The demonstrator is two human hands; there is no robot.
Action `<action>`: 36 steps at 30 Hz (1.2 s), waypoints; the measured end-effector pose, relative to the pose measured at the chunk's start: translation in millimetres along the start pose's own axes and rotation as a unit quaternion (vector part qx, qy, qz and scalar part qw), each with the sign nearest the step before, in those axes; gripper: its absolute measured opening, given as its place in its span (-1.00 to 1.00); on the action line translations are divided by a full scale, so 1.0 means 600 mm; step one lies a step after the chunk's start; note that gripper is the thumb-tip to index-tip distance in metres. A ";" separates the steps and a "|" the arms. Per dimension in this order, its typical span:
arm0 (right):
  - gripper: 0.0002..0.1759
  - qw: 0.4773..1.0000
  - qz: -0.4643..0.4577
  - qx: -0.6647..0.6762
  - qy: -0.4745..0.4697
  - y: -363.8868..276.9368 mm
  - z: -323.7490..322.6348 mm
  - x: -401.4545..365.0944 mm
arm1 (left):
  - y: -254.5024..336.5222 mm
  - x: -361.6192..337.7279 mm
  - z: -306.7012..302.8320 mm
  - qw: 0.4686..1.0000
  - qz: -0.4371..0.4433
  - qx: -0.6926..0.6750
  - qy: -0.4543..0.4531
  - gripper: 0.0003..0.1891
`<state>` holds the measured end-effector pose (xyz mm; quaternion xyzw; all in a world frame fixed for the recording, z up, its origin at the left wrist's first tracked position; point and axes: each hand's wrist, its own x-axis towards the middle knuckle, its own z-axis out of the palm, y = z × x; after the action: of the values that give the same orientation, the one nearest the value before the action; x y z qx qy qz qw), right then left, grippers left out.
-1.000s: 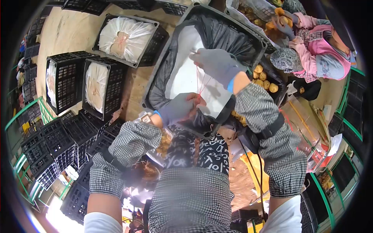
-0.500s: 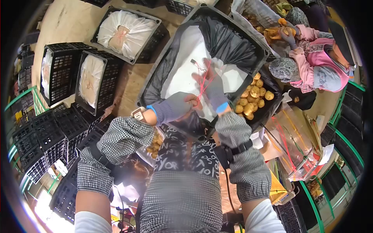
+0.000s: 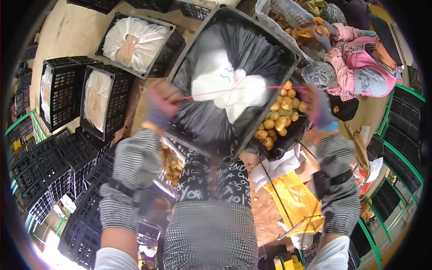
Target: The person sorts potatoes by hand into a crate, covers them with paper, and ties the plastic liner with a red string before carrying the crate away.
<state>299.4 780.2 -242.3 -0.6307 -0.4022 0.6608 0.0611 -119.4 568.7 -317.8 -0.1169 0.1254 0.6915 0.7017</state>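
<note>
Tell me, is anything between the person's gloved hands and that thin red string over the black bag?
Nothing visible does. The left hand and right hand, both motion-blurred, grip the ends of the thin red string, stretched taut between them above the crumpled black plastic bag. Round yellowish potatoes lie below its right end, blocking nothing.

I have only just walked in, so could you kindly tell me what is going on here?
A person holds a red string stretched taut between the gloved left hand and right hand, above a black crate lined with a black bag. Its white inner bag is gathered in the middle. Loose potatoes lie just beside it. Beyond, a co-worker in pink handles more.
</note>
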 end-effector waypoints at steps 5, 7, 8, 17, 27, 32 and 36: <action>-0.61 0.987 0.018 0.014 0.162 0.069 -0.087 0.049 | 0.054 -0.064 -0.027 0.833 0.046 0.399 0.381 -0.66; -0.61 0.982 0.029 -0.054 0.177 0.076 -0.082 0.077 | 0.050 -0.043 -0.040 0.657 0.075 0.695 0.284 -0.77; -0.61 0.978 0.035 -0.087 0.186 0.088 -0.082 0.094 | 0.047 -0.034 -0.043 0.534 0.084 0.812 0.221 -0.80; -0.58 0.881 -0.221 -0.327 0.261 0.186 -0.083 0.104 | 0.012 -0.042 0.010 0.455 -0.059 0.888 0.012 -0.70; -0.67 0.754 -0.387 -0.479 0.229 0.089 0.272 0.028 | -0.004 -0.049 0.040 0.460 -0.020 0.888 0.013 -0.76; -0.81 0.766 -0.392 -0.468 0.201 0.094 0.268 0.056 | 0.000 -0.042 0.036 0.581 -0.073 0.804 0.100 -0.83; -0.89 0.915 -0.301 -0.257 0.079 0.106 0.235 0.000 | 0.017 -0.027 0.055 0.796 -0.269 0.512 0.181 -0.75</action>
<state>202.3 673.6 -298.0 -0.5235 -0.7234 0.4326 0.1245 -129.1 564.5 -281.0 0.1069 0.5492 0.2757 0.7816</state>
